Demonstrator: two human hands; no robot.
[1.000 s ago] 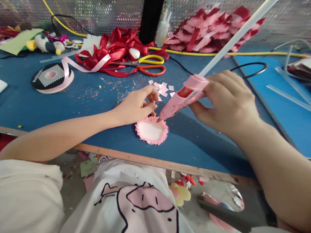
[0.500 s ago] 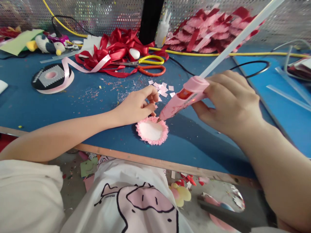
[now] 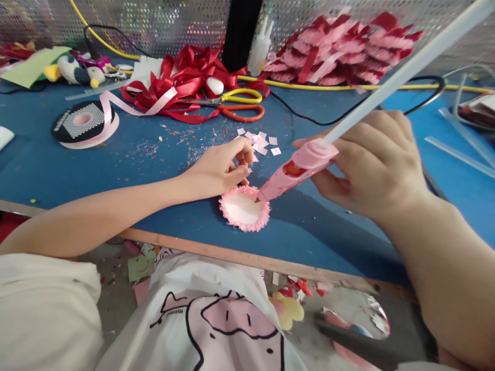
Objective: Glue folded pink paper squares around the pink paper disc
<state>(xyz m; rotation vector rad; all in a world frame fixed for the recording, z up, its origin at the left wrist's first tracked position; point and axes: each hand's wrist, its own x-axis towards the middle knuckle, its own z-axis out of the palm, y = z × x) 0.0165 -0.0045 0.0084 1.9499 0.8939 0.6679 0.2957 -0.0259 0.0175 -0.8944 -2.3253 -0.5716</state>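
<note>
A round white disc [image 3: 242, 208] with a fluffy pink rim lies on the blue table near its front edge. My right hand [image 3: 377, 165] is closed round a pink hot glue gun [image 3: 297, 170], whose tip points down at the disc's upper right rim. A long translucent glue stick [image 3: 406, 69] sticks out of the gun's back end. At the far edge of the disc, my left hand [image 3: 224, 165] has its fingers curled inward, the lower fingertips right by the pink rim. Whatever those fingers pinch, if anything, is hidden. Small pale pink paper squares [image 3: 261, 141] lie just beyond them.
A ribbon spool [image 3: 79, 123] stands on the left. Behind are red ribbon [image 3: 193, 77], scissors [image 3: 242, 105], a glue bottle [image 3: 260, 51] and a pink-red fluffy pile [image 3: 340, 51]. A yellow cable [image 3: 309, 83] crosses the back; loose glue sticks [image 3: 460, 154] lie right.
My right hand and the glue gun have shifted a little to the right, the tip moving along the rim. The disc sits slightly further right. My left hand has hardly moved.
</note>
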